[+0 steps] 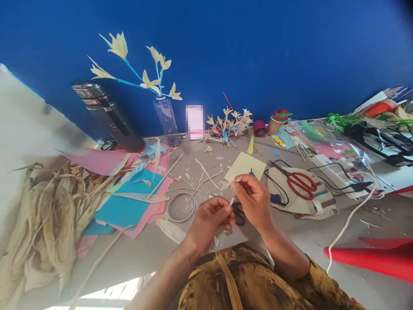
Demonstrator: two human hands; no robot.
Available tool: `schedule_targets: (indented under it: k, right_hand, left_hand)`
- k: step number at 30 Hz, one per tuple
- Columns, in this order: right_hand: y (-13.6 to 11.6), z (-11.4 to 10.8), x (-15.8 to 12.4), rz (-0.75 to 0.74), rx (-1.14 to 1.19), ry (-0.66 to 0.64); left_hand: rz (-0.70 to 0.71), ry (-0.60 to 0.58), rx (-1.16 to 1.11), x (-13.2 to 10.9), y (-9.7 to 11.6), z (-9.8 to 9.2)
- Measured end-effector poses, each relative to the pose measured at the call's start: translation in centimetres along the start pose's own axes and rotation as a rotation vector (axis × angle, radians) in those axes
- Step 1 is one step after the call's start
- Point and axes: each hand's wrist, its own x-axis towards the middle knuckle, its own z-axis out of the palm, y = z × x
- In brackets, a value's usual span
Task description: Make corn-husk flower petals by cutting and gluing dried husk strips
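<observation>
My left hand and my right hand meet just above the table's near edge, fingers pinched together on a thin pale strip of dried leaf. Small black scissors lie on the table right under the hands. A yellow paper square lies just behind my right hand. A coil of wire rests left of my left hand.
Dried husks pile at the left by blue and pink paper sheets. A black flask and a bottle of paper flowers stand at the back. Red scissors, a glue gun and cables lie right. A red cone lies near right.
</observation>
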Motion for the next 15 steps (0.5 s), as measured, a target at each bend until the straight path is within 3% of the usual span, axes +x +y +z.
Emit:
schedule_targets:
  k: [4,7,10,15]
  right_hand:
    - [0.4,-0.3,0.6,0.312,0.332,-0.083]
    - [0.6,-0.1,0.4,0.453,0.484,-0.126]
    - [0.4,0.3,-0.2,0.502,0.502,-0.160]
    - [-0.4,0.9,-0.9,0.456,0.457,-0.186]
  left_hand:
    - [0.096,0.077,-0.037,0.1,0.8,-0.6]
    - [0.123,0.085,-0.053,0.2,1.2,-0.8]
    - [0.161,0.109,-0.055,0.4,1.2,-0.9]
    - [0.267,0.194,-0.101,0.8,0.9,-0.8]
